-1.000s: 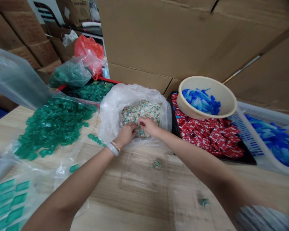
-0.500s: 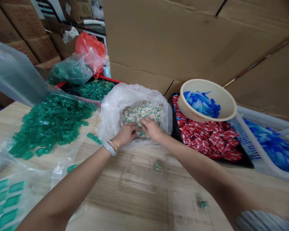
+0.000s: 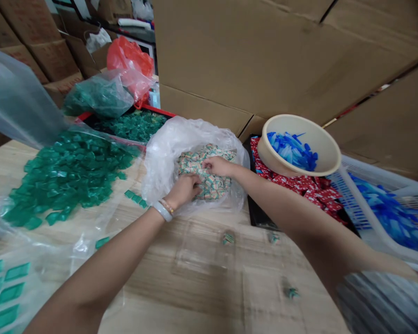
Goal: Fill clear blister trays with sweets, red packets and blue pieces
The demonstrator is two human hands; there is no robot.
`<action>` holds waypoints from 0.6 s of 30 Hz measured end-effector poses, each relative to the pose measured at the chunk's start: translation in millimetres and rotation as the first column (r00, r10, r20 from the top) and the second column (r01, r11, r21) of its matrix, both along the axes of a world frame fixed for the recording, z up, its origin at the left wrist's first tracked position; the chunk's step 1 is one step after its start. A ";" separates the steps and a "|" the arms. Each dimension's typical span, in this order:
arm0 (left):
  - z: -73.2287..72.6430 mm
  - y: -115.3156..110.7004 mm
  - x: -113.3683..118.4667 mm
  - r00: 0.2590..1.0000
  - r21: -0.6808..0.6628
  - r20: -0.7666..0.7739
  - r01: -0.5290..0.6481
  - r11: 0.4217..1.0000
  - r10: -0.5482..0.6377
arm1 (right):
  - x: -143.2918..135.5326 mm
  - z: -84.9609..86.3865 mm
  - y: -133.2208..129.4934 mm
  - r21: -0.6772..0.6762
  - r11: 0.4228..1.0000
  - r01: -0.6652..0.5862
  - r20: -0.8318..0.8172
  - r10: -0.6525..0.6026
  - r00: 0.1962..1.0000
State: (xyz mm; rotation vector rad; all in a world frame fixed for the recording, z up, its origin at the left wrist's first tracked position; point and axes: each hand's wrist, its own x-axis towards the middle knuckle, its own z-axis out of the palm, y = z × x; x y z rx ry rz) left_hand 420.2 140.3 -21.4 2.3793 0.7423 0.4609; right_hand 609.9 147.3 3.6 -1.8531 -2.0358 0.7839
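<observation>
A crumpled white plastic bag stands rolled open on the table, full of small cream, orange and green packets. My left hand, with a pale bangle and a bracelet at the wrist, reaches over the bag's near left part. Its fingers are curled together low on the packets. Over the middle of the pile, my right hand is closed in a pinch. What either hand has between its fingertips is too small to make out. Nearer me, small clusters of similar packets lie on the table.
Green translucent packets are heaped at left beside a red-rimmed tray. At right, a cream basin of blue pieces rests over red packets in a black tray. A white basket stands further right. Cardboard boxes wall the back.
My right hand has moved up and slightly right, away from my left hand, uncovering more packets. Another small cluster now shows on the table near my right forearm. My left hand stays low in the bag.
</observation>
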 end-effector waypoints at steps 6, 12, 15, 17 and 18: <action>4.5 -1.5 -10.6 0.999 0.028 0.031 0.006 1.000 -0.007 | -3.2 5.9 -7.1 0.070 0.954 -0.292 0.260 0.265 0.929; 10.5 1.7 -8.5 0.990 0.098 -0.111 -0.077 0.992 0.088 | -17.1 2.5 -32.5 0.235 0.946 -0.224 0.437 0.103 0.894; 17.8 -3.0 -4.7 0.943 0.161 -0.308 -0.082 0.983 0.130 | -39.7 7.8 -48.0 0.278 0.958 -0.064 0.430 -0.065 0.901; 22.6 -4.8 -1.8 0.948 0.183 -0.308 -0.020 0.983 0.077 | -55.4 10.7 -54.2 0.318 0.945 0.072 0.386 -0.198 0.901; 23.8 -4.0 0.3 0.958 0.228 -0.278 -0.002 0.974 0.067 | -61.1 11.5 -54.8 0.351 0.928 0.125 0.365 -0.258 0.895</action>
